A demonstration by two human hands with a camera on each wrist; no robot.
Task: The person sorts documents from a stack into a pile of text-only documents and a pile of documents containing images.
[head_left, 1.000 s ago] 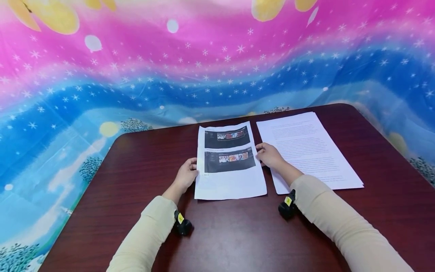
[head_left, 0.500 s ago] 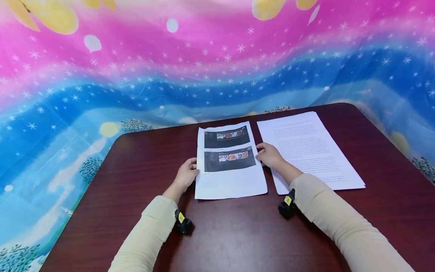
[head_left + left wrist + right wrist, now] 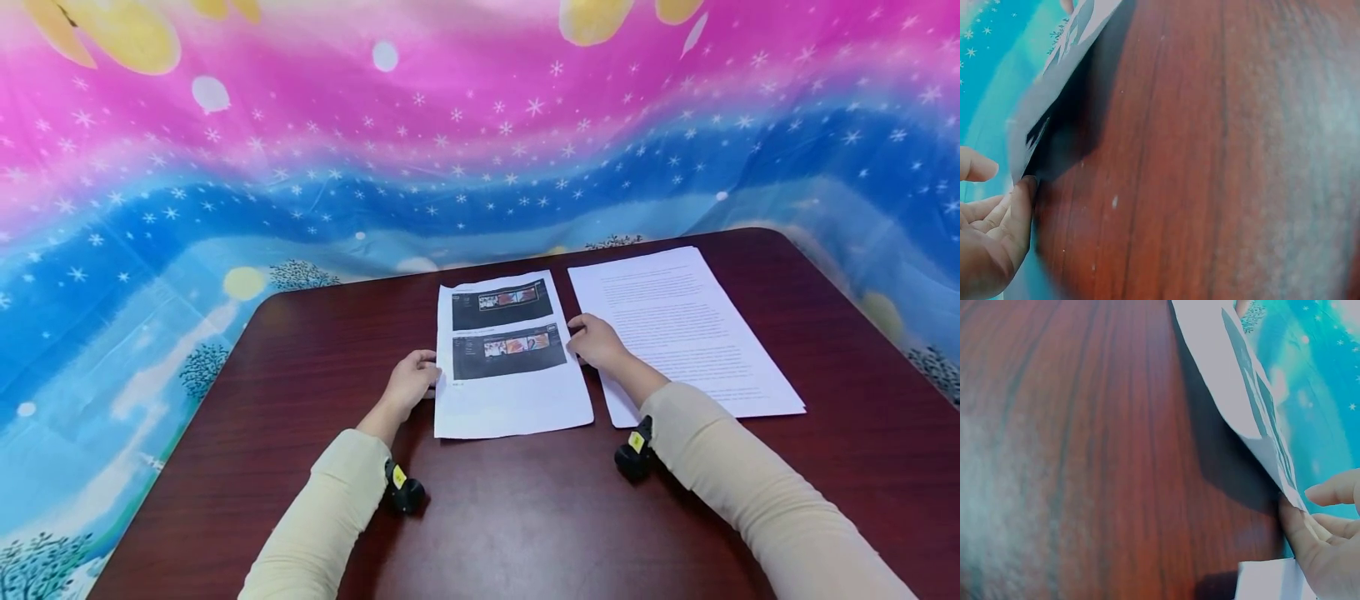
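Note:
A printed sheet of paper point(image 3: 517, 408) with two dark picture blocks lies between the hands in the head view. The left hand point(image 3: 408, 383) is at its left edge, fingertips touching the edge while one digit stands apart from it in the left wrist view. On the opposite edge, the right hand point(image 3: 600, 343) touches the paper with its fingers fairly straight. In the right wrist view, the fingertips point(image 3: 1291, 519) meet the sheet's edge from below, and another digit sits apart above it. A dark shadow shows beneath the sheet in both wrist views.
A stack of text-covered papers point(image 3: 675, 333) lies to the right, partly under the right forearm. The dark wooden table point(image 3: 510, 517) ends at a patterned backdrop cloth point(image 3: 420, 183). Black wrist cameras point(image 3: 633, 454) hang below both sleeves.
The printed sheet has shifted very slightly to the right along with the view. Both hands keep nearly the same place at its sides.

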